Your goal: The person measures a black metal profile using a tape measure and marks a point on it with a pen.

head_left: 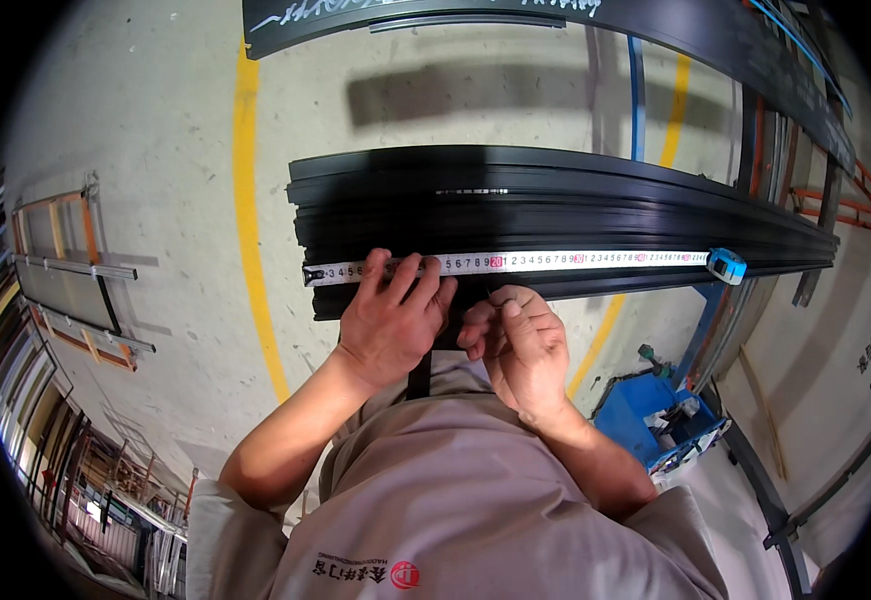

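Observation:
A tape measure's pale blade lies stretched along a stack of long black profiles. Its hooked end is near the left ends of the profiles, and its blue case rests toward their right. My left hand presses over the blade with bent fingers, gripping it against the near profiles and covering part of the scale. Just below the blade, right of my left hand, my right hand has its thumb and fingertips pinched together. Whatever is between those fingertips is too small and dark to make out.
Another long dark beam with white handwriting crosses beyond the stack. A blue bin of loose items stands at lower right. Frames and racked profiles line the left side. Yellow stripes mark the concrete floor.

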`<state>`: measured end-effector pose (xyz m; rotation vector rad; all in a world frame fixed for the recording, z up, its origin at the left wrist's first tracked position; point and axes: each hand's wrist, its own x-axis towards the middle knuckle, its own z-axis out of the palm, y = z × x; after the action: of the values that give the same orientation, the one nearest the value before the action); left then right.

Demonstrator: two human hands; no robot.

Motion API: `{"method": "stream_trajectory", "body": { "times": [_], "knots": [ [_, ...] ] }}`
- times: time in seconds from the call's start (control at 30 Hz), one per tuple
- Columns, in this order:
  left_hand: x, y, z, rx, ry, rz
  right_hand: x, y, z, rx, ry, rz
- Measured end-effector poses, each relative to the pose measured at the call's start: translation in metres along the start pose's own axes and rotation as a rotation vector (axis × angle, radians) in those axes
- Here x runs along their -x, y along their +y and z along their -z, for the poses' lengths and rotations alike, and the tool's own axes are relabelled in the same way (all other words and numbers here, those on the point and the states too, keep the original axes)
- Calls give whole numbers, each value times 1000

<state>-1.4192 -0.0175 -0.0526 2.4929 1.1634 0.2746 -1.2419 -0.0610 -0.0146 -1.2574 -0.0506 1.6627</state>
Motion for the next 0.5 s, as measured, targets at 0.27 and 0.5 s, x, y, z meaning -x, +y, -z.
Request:
{"method": "stream_trajectory", "body": {
  "times": [0.27, 0.5],
  "knots": [
    [-1, 0, 0, -13, -2, -6, -4, 9, 18, 267, -112, 99],
    [-1, 1, 0, -21, 7, -5, -5, 1, 13, 675, -39, 178]
  ]
}}
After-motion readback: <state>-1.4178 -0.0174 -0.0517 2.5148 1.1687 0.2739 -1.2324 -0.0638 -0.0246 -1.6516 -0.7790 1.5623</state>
